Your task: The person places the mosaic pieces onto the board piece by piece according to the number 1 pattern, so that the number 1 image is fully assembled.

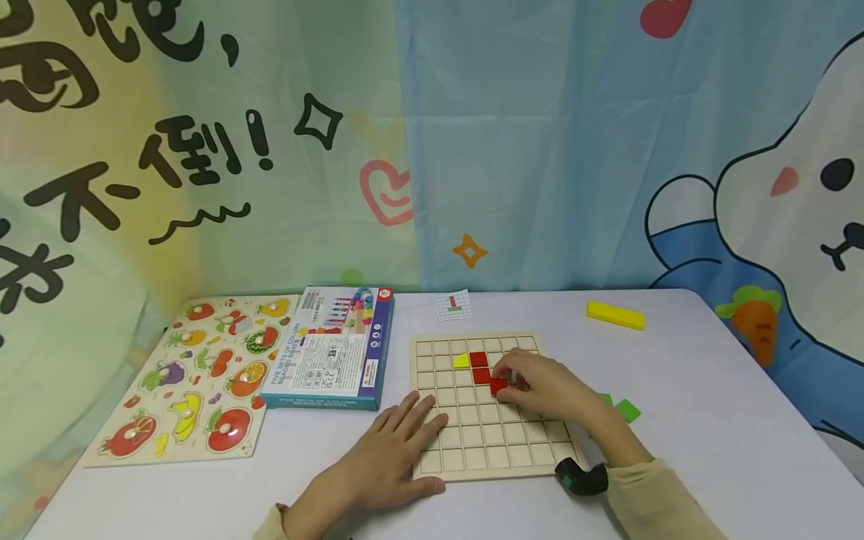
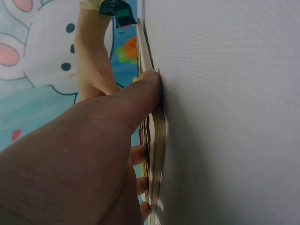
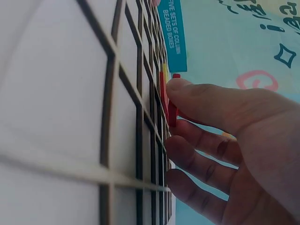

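The right hand's [image 1: 543, 386] thumb and forefinger pinch a red tile [image 3: 173, 105] on edge, close over the wooden grid board [image 1: 472, 442]; its other fingers hang loosely bent. I can't tell from here whether the tile touches the board. It is just off the near right corner of a pair of red squares [image 1: 481, 376], which have a yellow piece [image 1: 461, 361] to their left. I'd call this the placing step: the next move wants that tile turned flat, lined up within one square's ribs, then let go.

Over at the board's near left corner, the left hand [image 1: 385, 457] lies with fingers straight and spread, thumb against the near edge, seemingly steadying it. Green tiles [image 1: 628, 410] wait past the board's right edge, by the forearm. Toward the table's [image 1: 709, 420] far edge, beyond the board, lies a small patterned card [image 1: 454, 304].
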Action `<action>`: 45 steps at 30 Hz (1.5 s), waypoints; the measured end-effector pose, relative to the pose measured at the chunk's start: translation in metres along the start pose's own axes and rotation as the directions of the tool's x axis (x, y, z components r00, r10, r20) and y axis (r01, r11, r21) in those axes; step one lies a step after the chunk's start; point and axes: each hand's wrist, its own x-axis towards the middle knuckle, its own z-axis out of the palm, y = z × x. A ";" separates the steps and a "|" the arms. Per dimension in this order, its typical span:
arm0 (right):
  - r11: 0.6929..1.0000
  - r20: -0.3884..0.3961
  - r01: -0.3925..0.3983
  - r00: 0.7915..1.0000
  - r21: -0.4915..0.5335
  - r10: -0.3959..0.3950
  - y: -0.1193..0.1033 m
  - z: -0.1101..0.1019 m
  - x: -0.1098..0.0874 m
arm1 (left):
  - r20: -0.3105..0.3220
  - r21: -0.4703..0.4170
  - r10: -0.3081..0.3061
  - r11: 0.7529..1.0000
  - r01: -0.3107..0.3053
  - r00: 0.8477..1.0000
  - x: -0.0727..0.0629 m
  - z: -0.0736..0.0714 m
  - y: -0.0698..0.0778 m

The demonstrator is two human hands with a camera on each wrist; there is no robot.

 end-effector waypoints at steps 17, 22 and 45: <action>0.999 -0.021 0.015 1.000 -0.049 -0.017 -0.016 0.012 0.002 | 0.005 0.011 -0.002 1.000 0.002 1.000 0.000 -0.001 0.001; 0.999 -0.022 0.022 0.999 -0.043 -0.023 -0.015 0.014 0.003 | -0.003 0.014 0.003 1.000 -0.003 1.000 0.000 -0.001 0.001; 0.999 -0.013 0.020 1.000 -0.026 -0.021 -0.015 0.014 0.003 | -0.011 0.013 0.009 1.000 -0.009 1.000 0.000 0.000 0.000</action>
